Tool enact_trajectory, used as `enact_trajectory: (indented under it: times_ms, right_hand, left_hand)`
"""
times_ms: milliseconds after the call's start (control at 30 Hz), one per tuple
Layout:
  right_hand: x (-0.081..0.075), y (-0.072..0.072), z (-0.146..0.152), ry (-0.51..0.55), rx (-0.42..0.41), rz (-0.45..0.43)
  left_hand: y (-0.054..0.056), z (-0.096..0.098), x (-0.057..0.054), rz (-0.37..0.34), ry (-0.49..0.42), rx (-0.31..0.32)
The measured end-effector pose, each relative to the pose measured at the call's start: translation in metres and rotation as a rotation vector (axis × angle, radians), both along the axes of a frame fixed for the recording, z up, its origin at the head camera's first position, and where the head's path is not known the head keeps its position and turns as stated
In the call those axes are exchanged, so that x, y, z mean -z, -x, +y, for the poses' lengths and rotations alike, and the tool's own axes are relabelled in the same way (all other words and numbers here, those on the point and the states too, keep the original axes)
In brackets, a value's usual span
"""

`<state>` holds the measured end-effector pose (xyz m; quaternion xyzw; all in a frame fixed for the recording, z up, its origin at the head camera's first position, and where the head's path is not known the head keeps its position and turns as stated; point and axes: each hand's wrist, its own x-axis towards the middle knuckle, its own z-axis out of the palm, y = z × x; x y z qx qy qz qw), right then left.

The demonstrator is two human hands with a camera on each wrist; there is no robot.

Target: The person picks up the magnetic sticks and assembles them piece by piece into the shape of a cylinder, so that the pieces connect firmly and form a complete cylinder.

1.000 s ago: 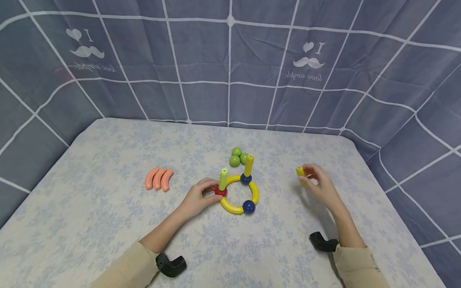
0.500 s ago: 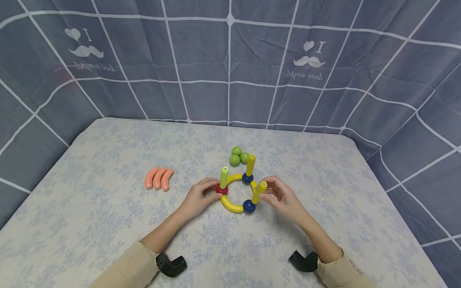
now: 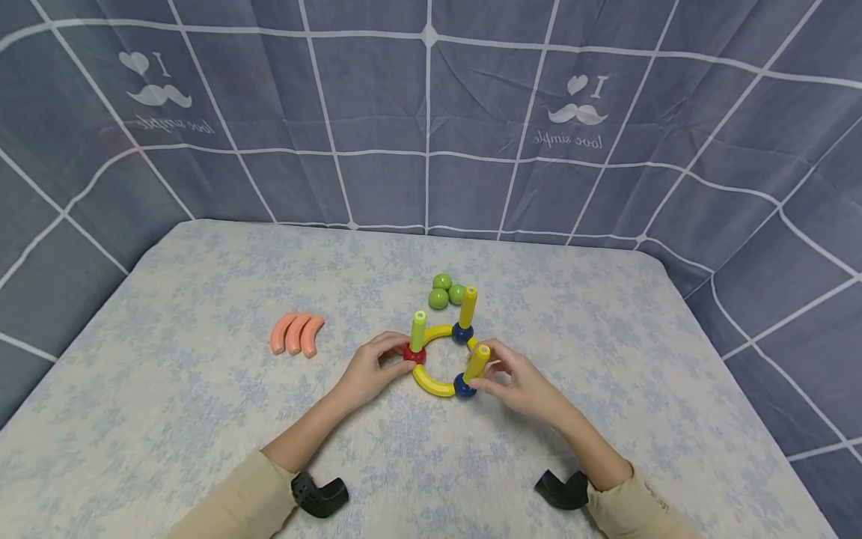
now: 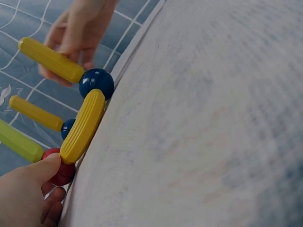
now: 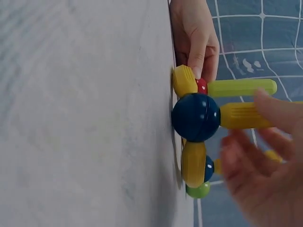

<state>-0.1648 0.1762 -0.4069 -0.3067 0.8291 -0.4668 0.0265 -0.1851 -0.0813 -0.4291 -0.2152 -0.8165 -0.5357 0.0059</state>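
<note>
A magnetic building ring made of curved yellow sticks (image 3: pixel 434 386) joins a red ball (image 3: pixel 414 357) and two blue balls (image 3: pixel 462 333). My left hand (image 3: pixel 367 370) pinches the red ball, from which a light green stick (image 3: pixel 418 329) stands up. On the far blue ball a yellow stick (image 3: pixel 468 307) stands upright. Another yellow stick (image 3: pixel 477 362) leans slightly to the right on the near blue ball (image 5: pixel 196 117). My right hand (image 3: pixel 528 382) has thumb and fingers about that stick, the thumb low by the ball; its fingers blur in the right wrist view.
Three green balls (image 3: pixel 439 298) sit just behind the ring. To the left, three curved orange-pink sticks (image 3: pixel 294 334) lie side by side on the floral tablecloth (image 3: pixel 202 389). A grey checked curtain (image 3: pixel 377 112) hangs beyond the table.
My right hand has come left from the table's right side with the yellow stick, which now stands on the near blue ball. My left hand has stayed at the red ball.
</note>
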Motion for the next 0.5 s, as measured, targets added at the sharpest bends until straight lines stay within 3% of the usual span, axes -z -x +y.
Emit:
enact_trajectory:
  times_ms: [133, 267, 500]
  right_hand:
    - [0.004, -0.002, 0.001, -0.234, 0.008, 0.017]
    - [0.002, 0.000, 0.007, -0.292, 0.038, -0.001]
    - [0.005, 0.012, 0.031, -0.231, 0.069, -0.053]
  left_hand:
    - [-0.007, 0.001, -0.013, 0.008, 0.011, 0.022]
    - [-0.008, 0.001, -0.014, 0.013, 0.013, 0.094]
    - [0.004, 0.000, 0.021, 0.132, 0.062, 0.298]
